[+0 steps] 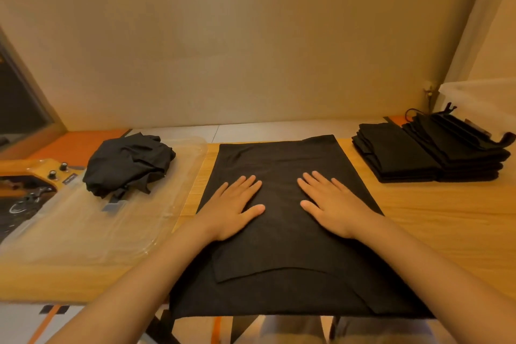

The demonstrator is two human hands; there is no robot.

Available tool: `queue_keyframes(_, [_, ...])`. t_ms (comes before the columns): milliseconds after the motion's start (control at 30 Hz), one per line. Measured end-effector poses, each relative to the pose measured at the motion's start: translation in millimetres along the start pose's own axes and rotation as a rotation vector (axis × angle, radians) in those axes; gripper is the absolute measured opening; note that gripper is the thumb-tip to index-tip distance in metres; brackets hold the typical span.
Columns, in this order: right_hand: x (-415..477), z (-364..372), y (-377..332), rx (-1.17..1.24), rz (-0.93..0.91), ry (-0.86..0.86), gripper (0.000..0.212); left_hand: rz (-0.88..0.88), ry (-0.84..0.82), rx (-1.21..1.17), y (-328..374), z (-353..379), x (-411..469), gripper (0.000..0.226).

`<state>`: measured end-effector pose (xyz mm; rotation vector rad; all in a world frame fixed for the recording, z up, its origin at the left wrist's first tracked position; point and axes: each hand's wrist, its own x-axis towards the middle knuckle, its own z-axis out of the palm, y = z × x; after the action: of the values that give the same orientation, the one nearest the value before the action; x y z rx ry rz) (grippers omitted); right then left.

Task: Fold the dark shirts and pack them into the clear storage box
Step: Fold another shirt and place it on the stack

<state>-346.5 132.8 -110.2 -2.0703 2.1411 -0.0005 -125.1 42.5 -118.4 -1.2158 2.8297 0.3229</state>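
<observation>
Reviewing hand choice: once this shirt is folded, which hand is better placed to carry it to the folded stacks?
The right hand, probably. Both hands lie flat on the spread shirt, but the folded stacks sit on the right; the left hand would have to cross over.

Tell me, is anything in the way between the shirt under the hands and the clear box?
Yes. The shirt lies flat under both hands. The clear box sits at the far right, and two stacks of folded shirts stand on the table between them. The shirt would likely have to be lifted over those.

clear storage box [483, 98] cut off at right edge, contents unseen
</observation>
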Motion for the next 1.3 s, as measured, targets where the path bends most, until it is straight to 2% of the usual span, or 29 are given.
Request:
queue_keyframes(200, [12, -3, 43, 0.02, 0.218, -0.003, 0.059, -0.159, -0.078, 0.018, -40, -17, 15, 0.072])
queue_keyframes(333, [59, -22, 37, 0.017, 0.098, 0.104, 0.058, -0.063, 0.038, -0.065, -46, -38, 61, 0.061])
queue_keyframes(433, [108, -20, 45, -0.002, 0.026, 0.082, 0.057, -0.065, -0.004, -0.004, -57, -36, 99, 0.061])
queue_keyframes(567, [146, -10, 77, 0.005, 0.153, 0.009, 0.057, -0.152, -0.027, 0.028, -81, -33, 119, 0.063])
queue_keyframes(700, [152, -5, 91, -0.029, 0.314, 0.112, 0.059, -0.195, -0.007, 0.066, -90, -32, 119, 0.062])
queue_keyframes(800, [140, -9, 78, -0.033, 0.33, 0.178, 0.061, -0.169, 0.018, 0.073, -83, -36, 109, 0.062])
queue_keyframes(967, [94, -19, 39, -0.009, 0.123, 0.233, 0.061, -0.013, 0.041, 0.025, -49, -48, 58, 0.063])
queue_keyframes(1133, [16, -13, 9, 0.042, -0.035, 0.119, 0.063, 0.146, -0.004, -0.052, -5, -29, -27, 0.066])
queue_keyframes(1300, [-71, 8, 16, 0.07, -0.051, -0.056, 0.095, 0.176, -0.088, -0.147, -10, 2, -96, 0.062])
